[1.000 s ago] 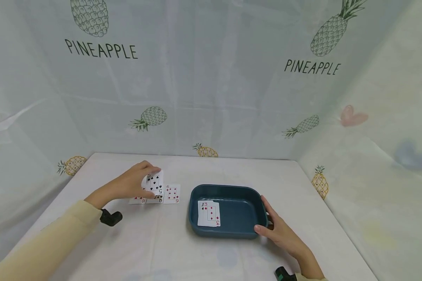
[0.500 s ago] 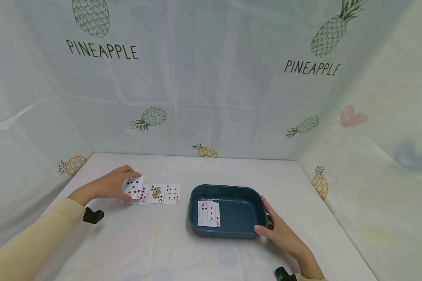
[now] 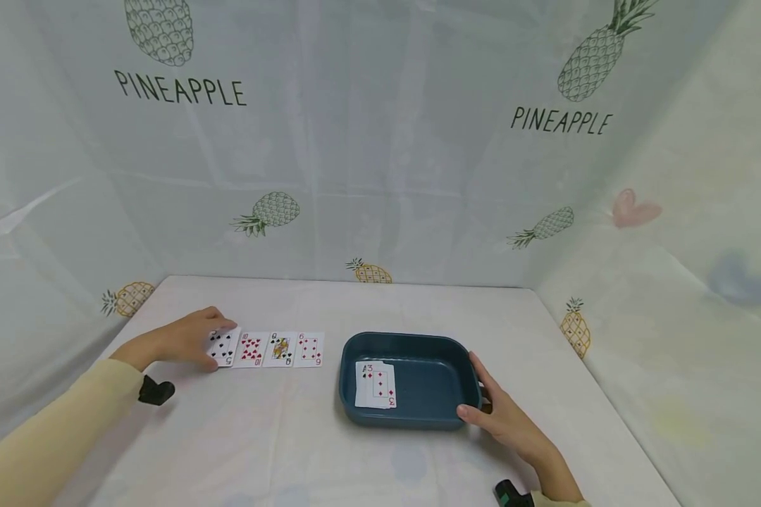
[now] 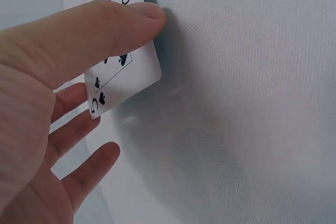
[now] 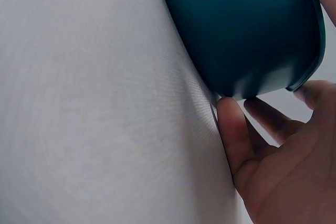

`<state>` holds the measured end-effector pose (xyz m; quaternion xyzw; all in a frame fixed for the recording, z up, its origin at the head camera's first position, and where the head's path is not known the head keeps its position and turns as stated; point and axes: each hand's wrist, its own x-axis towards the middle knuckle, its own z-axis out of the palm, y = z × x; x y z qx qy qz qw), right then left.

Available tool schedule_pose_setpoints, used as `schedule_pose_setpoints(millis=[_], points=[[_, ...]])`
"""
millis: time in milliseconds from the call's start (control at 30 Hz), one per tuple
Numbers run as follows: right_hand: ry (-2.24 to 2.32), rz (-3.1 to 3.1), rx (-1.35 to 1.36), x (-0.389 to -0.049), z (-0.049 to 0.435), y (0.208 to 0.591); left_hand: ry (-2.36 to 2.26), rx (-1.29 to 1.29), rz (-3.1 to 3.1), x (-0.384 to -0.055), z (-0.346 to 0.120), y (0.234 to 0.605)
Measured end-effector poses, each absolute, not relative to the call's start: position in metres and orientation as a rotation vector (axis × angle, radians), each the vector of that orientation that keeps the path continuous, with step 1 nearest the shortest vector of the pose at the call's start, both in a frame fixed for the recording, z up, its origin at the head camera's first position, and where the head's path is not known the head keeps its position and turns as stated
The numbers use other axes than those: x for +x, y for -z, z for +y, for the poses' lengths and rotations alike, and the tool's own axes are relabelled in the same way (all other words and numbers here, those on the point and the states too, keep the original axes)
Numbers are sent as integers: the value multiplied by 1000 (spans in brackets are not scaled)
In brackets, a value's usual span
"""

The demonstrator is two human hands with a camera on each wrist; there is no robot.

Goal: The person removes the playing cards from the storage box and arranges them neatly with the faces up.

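Note:
My left hand [image 3: 180, 339] pinches a five of spades [image 3: 224, 348] between thumb and fingers, at the left end of a row of face-up playing cards. In the left wrist view the card [image 4: 144, 69] is tilted, its near edge just off the cloth. To its right lie a ten of hearts [image 3: 251, 350], a queen [image 3: 280, 350] and a six of diamonds [image 3: 308, 350]. My right hand [image 3: 514, 426] grips the right end of a dark blue dish [image 3: 412, 424], thumb at the near corner. In the dish a three of diamonds [image 3: 382, 391] overlaps an ace.
A white cloth-covered table [image 3: 304, 451] carries everything. Behind it hangs a pineapple-print curtain [image 3: 380, 162], and another cloth wall [image 3: 691, 296] runs along the right side. Black wrist cameras [image 3: 156, 391] sit on both wrists.
My left hand has carried the five of spades leftward and down, from over the queen to the row's left end, uncovering the queen and ten. The right hand and dish have stayed put.

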<state>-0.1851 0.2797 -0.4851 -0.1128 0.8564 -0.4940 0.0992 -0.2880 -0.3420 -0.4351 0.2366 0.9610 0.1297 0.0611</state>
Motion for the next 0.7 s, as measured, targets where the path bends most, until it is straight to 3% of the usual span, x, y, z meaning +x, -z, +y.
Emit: schedule_pose_setpoints(millis=[700], points=[[1458, 2542, -343, -184, 280, 486, -443, 598, 2802, -290, -345, 435]])
